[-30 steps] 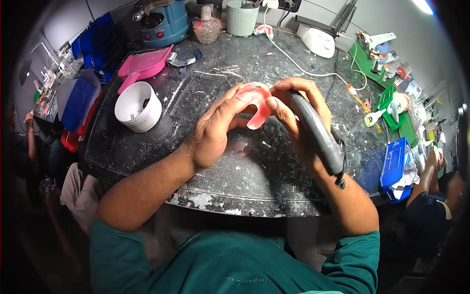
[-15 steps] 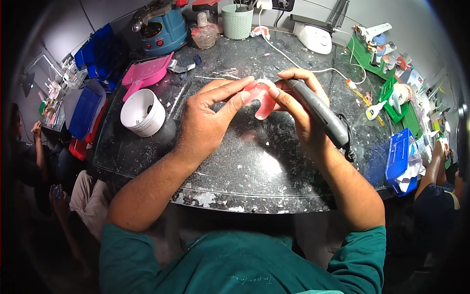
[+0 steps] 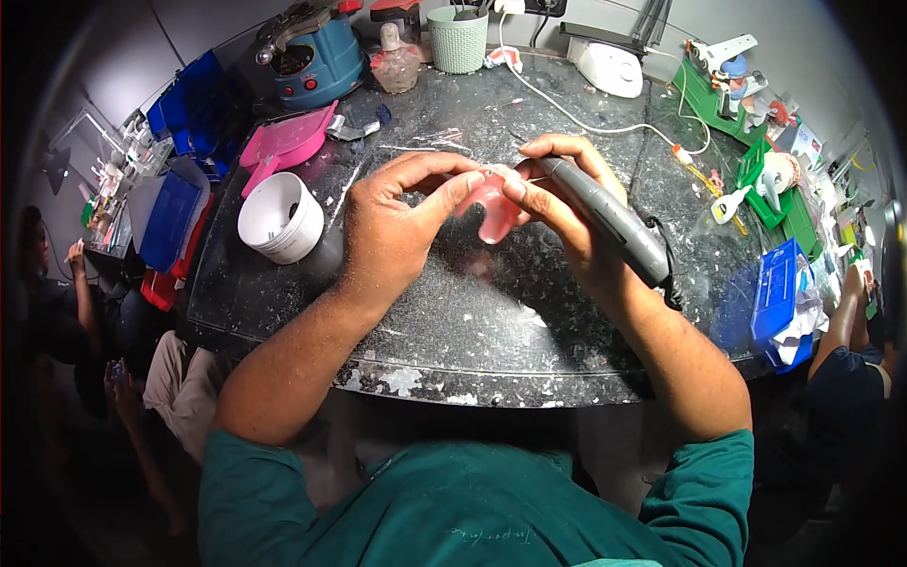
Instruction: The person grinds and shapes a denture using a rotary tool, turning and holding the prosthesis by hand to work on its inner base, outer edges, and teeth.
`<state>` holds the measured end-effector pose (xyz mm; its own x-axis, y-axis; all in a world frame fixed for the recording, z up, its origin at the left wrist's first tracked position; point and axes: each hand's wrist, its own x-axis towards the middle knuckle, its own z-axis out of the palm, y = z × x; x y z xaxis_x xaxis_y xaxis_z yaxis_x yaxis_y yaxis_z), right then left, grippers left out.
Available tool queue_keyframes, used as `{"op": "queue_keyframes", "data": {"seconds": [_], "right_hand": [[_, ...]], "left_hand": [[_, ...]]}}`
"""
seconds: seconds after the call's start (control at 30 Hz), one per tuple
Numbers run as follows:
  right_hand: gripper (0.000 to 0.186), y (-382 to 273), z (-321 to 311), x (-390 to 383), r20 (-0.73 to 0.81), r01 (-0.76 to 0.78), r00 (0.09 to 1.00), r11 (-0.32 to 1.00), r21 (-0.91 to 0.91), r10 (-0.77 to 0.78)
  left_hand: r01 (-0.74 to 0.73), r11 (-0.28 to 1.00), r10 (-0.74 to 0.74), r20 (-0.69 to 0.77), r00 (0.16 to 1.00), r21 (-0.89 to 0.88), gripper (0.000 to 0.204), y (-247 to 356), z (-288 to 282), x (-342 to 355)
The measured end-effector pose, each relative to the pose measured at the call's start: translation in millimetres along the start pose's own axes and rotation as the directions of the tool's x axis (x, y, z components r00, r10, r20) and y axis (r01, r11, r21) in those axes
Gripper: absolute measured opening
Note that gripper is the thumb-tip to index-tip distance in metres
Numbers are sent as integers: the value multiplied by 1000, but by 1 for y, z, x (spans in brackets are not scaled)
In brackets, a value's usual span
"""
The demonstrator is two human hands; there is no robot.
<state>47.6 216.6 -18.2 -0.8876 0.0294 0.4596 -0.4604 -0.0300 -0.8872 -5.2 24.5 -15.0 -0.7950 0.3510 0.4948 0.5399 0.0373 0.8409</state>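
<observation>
A pink denture plate (image 3: 497,219), curved with an arm hanging down, is held up over the dark worktop between both hands. My left hand (image 3: 392,222) is closed on its left side, thumb in front and fingers behind. My right hand (image 3: 578,217) pinches its right upper edge with thumb and fingertips. The same hand cradles a dark grey handpiece (image 3: 619,227), which slants down to the right with a black cord at its lower end. The tip of the handpiece is hidden behind the fingers. Whitish dust clings to my left hand.
Left on the dark, dust-speckled worktop (image 3: 425,350) stand a white tub (image 3: 281,217) and a pink dustpan (image 3: 288,142). At the back are a blue machine (image 3: 316,66), a green basket (image 3: 457,40) and a white control unit (image 3: 607,68) with a cable. A blue box (image 3: 779,302) sits right; people sit at both sides.
The denture plate has tilted in my fingers, its free arm now pointing more downward. Both hands have shifted slightly, and the whole view has moved a little.
</observation>
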Motion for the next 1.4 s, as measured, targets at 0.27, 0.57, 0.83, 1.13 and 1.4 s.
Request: {"op": "queue_keyframes", "data": {"seconds": [0.27, 0.57, 0.83, 1.13, 1.4], "right_hand": [[34, -7, 9, -3, 89, -39, 996, 995, 89, 31], [35, -9, 4, 0, 51, -147, 989, 954, 262, 139], [36, 0, -2, 1, 41, -127, 992, 977, 174, 122], [36, 3, -9, 2, -14, -40, 999, 991, 129, 42], [43, 8, -8, 7, 24, 382, 916, 855, -352, -400]], "left_hand": [[3, 998, -6, -49, 999, -58, 13, -3, -3, -1], [15, 995, -23, -77, 997, -97, 7, -7, -3, 1], [23, 994, -33, -93, 995, -104, 8, -8, 0, 2], [285, 941, -300, -61, 952, -185, 52, -3, -15, 6], [372, 873, -298, 259, 919, -316, 40, -4, -3, 7]]}}
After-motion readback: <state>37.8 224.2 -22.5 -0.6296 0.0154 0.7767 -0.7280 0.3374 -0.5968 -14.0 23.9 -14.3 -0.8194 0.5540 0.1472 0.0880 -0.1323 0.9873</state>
